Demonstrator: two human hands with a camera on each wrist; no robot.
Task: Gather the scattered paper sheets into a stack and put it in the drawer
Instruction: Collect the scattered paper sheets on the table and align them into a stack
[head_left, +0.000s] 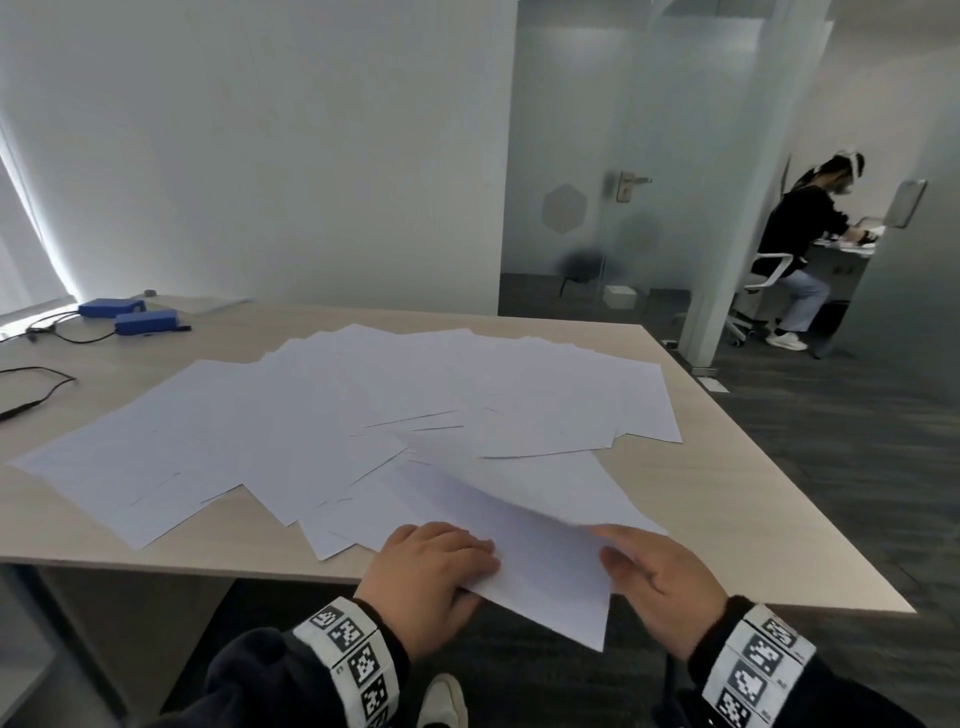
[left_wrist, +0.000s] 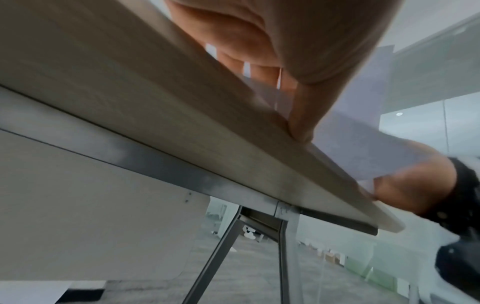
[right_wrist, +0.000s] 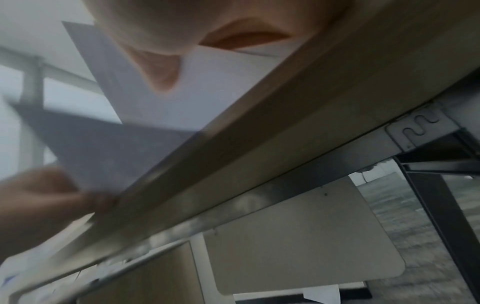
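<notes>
Several white paper sheets (head_left: 322, 415) lie fanned and overlapping across the light wooden table (head_left: 727, 519). At the near edge both hands hold one lifted sheet (head_left: 545, 571) that juts out past the table edge. My left hand (head_left: 462, 561) pinches its left side, fingers on top and thumb below. My right hand (head_left: 631, 564) grips its right edge. The left wrist view shows the left hand's fingers (left_wrist: 259, 67) above the table edge (left_wrist: 182, 127) and the sheet (left_wrist: 363, 144). In the right wrist view a thumb (right_wrist: 163, 76) presses on the sheet (right_wrist: 207, 92). I see no drawer.
Two blue boxes (head_left: 145, 320) and black cables (head_left: 36, 384) sit at the table's far left. A person on a white chair (head_left: 795, 249) works beyond a glass partition at the back right. Metal table legs (left_wrist: 221, 257) stand under the top, over grey carpet.
</notes>
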